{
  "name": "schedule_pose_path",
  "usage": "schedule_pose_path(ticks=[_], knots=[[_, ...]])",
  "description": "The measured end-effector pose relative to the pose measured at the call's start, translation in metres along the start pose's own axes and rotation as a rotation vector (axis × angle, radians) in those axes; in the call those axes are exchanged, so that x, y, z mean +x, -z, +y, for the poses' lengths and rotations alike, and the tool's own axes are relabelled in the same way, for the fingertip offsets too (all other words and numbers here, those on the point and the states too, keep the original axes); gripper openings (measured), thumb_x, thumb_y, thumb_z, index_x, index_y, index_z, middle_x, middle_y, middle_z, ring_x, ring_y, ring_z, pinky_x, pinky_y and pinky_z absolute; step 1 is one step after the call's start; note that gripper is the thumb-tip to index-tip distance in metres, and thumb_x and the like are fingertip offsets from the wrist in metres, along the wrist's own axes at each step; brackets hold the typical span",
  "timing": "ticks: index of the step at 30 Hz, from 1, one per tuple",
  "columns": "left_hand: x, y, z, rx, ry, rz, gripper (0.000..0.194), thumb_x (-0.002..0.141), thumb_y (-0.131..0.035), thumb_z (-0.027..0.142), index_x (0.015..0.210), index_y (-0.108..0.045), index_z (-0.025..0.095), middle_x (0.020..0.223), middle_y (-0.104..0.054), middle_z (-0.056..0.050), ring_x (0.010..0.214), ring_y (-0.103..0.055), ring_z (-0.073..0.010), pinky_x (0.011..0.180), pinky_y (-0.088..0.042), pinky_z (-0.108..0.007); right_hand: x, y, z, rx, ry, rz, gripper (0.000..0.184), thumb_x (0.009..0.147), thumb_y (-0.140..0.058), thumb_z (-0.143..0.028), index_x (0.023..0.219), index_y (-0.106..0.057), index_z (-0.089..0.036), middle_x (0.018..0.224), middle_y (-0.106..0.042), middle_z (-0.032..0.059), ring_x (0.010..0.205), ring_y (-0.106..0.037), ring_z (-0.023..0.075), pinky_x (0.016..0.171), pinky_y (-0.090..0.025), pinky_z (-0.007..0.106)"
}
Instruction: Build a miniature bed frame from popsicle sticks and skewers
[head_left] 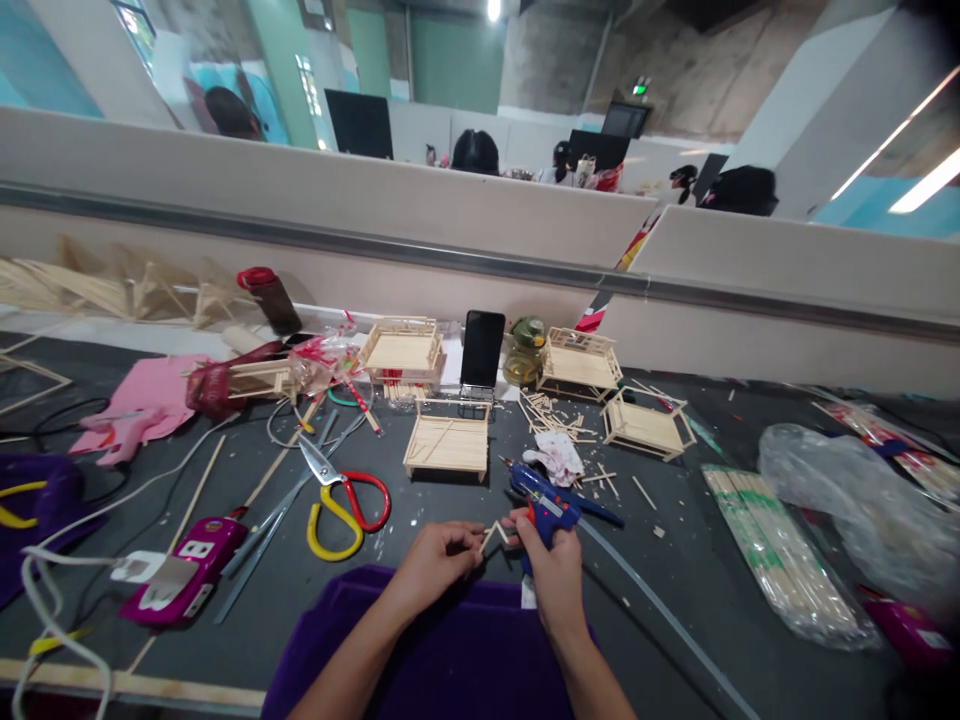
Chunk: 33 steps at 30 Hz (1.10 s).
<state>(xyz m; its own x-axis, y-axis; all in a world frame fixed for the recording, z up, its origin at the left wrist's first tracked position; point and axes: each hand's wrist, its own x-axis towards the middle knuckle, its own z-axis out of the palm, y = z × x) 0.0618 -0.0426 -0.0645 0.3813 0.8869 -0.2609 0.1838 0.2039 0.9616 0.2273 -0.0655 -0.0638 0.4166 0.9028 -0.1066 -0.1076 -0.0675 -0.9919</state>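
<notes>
My left hand (435,560) pinches a small piece made of thin wooden sticks (491,535) near the table's front edge. My right hand (551,560) is closed round a blue glue gun (544,500), whose nozzle points up and left, away from the sticks. The two hands nearly touch above a purple cloth (450,640) on my lap. Just beyond them stands a small wooden stick bed frame (448,443).
Red and yellow scissors (341,500) lie left of my hands, beside a magenta power strip (184,575) with white cables. Three more stick frames (581,362), a black phone (481,348) and a small jar stand at the back. Bagged sticks (776,550) lie to the right.
</notes>
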Motion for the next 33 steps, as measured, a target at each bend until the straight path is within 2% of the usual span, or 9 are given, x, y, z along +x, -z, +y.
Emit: schedule_pose_path(ticks=[7, 10, 12, 16, 23, 28, 31, 33], knots=[[-0.003, 0.0, 0.0, -0.01, 0.009, -0.017, 0.008, 0.065, -0.067, 0.022, 0.06, -0.072, 0.02, 0.098, -0.075, -0.01, 0.118, -0.058, -0.0307, 0.099, -0.041, -0.037, 0.0, 0.0, 0.013, 0.11, -0.084, -0.024, 0.035, 0.071, -0.074, -0.044, 0.089, -0.067, -0.014, 0.087, -0.072, 0.0096, 0.082, -0.069, 0.0248, 0.073, -0.057, 0.037], [-0.003, 0.001, -0.001, -0.021, 0.007, -0.025, 0.008, 0.066, -0.068, 0.024, 0.06, -0.072, 0.02, 0.1, -0.075, -0.011, 0.118, -0.058, -0.031, 0.099, -0.041, -0.037, 0.0, 0.001, 0.02, 0.068, -0.048, -0.05, 0.03, 0.075, -0.071, -0.04, 0.091, -0.068, -0.015, 0.094, -0.073, 0.0092, 0.091, -0.067, 0.0238, 0.087, -0.052, 0.039], [-0.003, 0.001, 0.0, -0.035, 0.004, -0.03, 0.008, 0.066, -0.069, 0.025, 0.06, -0.071, 0.02, 0.1, -0.075, -0.011, 0.119, -0.057, -0.0308, 0.099, -0.042, -0.037, -0.002, 0.0, 0.024, 0.041, -0.027, -0.071, 0.028, 0.077, -0.069, -0.038, 0.093, -0.069, -0.016, 0.096, -0.073, 0.0084, 0.093, -0.066, 0.0231, 0.091, -0.049, 0.038], [-0.002, 0.002, 0.002, -0.068, 0.015, -0.032, 0.009, 0.065, -0.07, 0.026, 0.059, -0.071, 0.019, 0.101, -0.075, -0.012, 0.116, -0.059, -0.0312, 0.097, -0.042, -0.038, -0.005, -0.005, 0.024, 0.071, -0.063, -0.085, 0.028, 0.077, -0.069, -0.038, 0.094, -0.069, -0.016, 0.095, -0.073, 0.0078, 0.091, -0.067, 0.0225, 0.089, -0.049, 0.037], [-0.002, 0.004, -0.003, -0.09, 0.004, -0.055, 0.018, 0.066, -0.074, 0.034, 0.064, -0.074, 0.016, 0.116, -0.068, -0.016, 0.11, -0.062, -0.0305, 0.099, -0.042, -0.039, -0.008, -0.01, 0.014, 0.231, -0.143, -0.043, 0.032, 0.069, -0.075, -0.04, 0.088, -0.069, -0.015, 0.089, -0.073, 0.0089, 0.086, -0.069, 0.0237, 0.08, -0.054, 0.036], [-0.001, 0.004, -0.008, -0.1, -0.018, -0.025, 0.02, 0.065, -0.076, 0.036, 0.067, -0.076, 0.016, 0.113, -0.067, -0.016, 0.106, -0.063, -0.0297, 0.096, -0.044, -0.039, -0.01, -0.012, 0.011, 0.274, -0.165, -0.076, 0.031, 0.071, -0.075, -0.04, 0.087, -0.069, -0.014, 0.088, -0.074, 0.0091, 0.084, -0.069, 0.0232, 0.079, -0.055, 0.037], [-0.003, 0.005, -0.007, -0.184, 0.028, -0.019, 0.024, 0.063, -0.079, 0.039, 0.067, -0.076, 0.015, 0.117, -0.066, -0.016, 0.108, -0.062, -0.0302, 0.096, -0.043, -0.039, -0.009, -0.012, 0.009, 0.254, -0.146, -0.09, 0.03, 0.073, -0.074, -0.04, 0.087, -0.068, -0.014, 0.086, -0.073, 0.0087, 0.079, -0.069, 0.0222, 0.076, -0.056, 0.036], [-0.007, 0.006, -0.003, -0.271, 0.085, -0.029, 0.026, 0.062, -0.081, 0.039, 0.069, -0.076, 0.015, 0.12, -0.066, -0.015, 0.11, -0.061, -0.0308, 0.098, -0.042, -0.039, -0.007, -0.011, 0.008, 0.204, -0.124, -0.074, 0.031, 0.071, -0.074, -0.04, 0.087, -0.069, -0.014, 0.086, -0.073, 0.0087, 0.076, -0.069, 0.0222, 0.068, -0.056, 0.033]])
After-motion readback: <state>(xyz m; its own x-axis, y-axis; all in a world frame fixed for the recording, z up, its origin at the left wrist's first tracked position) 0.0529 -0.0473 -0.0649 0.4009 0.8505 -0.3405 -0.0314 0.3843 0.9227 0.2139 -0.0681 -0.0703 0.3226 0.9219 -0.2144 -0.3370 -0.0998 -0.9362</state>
